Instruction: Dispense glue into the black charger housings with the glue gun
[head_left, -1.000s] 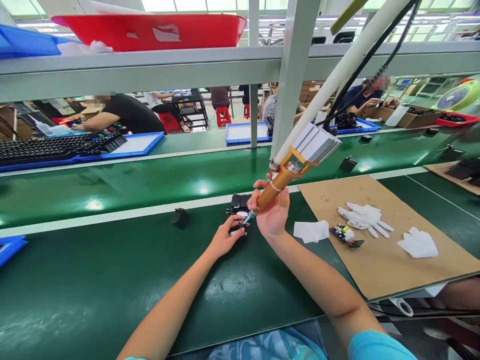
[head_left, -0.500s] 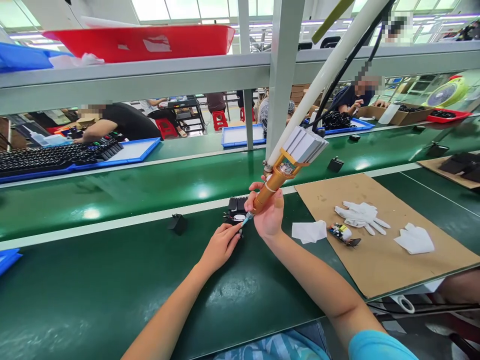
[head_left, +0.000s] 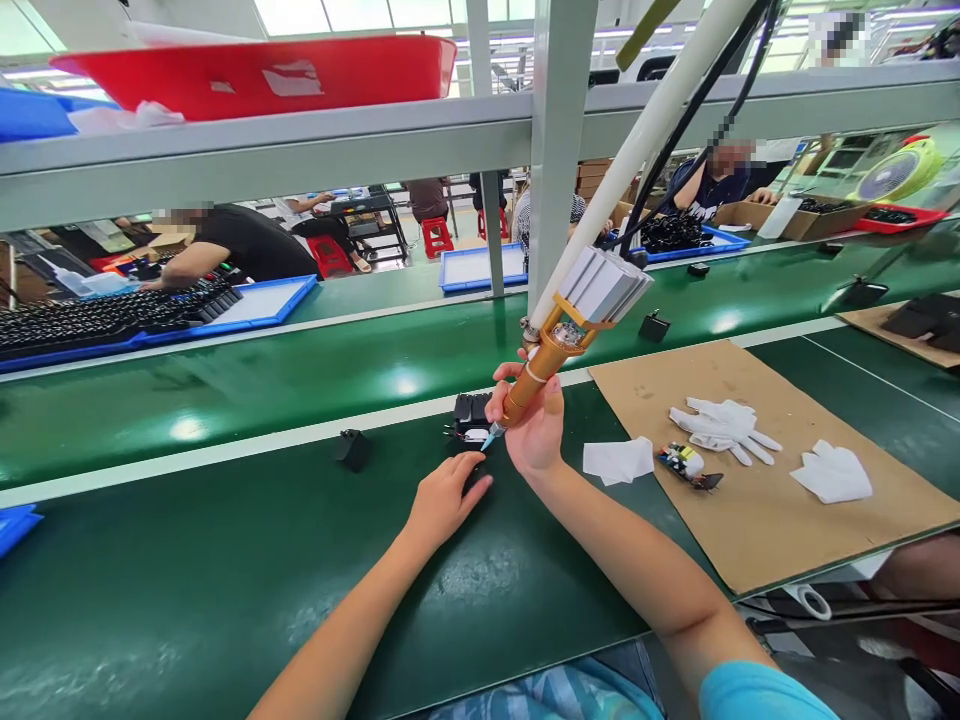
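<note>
My right hand [head_left: 534,425] is wrapped round the gold barrel of a dispensing tool [head_left: 541,370] that hangs from a white hose and black cables. Its blue tip points down at a small black part [head_left: 469,418] on the green bench mat. My left hand [head_left: 445,497] rests on the mat just in front of that part, fingers curled over something small and dark that I cannot make out. A second black part [head_left: 350,448] lies alone to the left.
A cardboard sheet [head_left: 750,520] on the right carries white gloves [head_left: 721,428], a folded white cloth [head_left: 834,472] and a small circuit board [head_left: 686,465]. A white wipe [head_left: 619,459] lies beside it. Behind runs a green conveyor; other people work across it. A shelf post [head_left: 555,160] stands ahead.
My left hand has slid back toward me from the black part and now lies lower on the mat. The tool and my right hand have stayed almost still.
</note>
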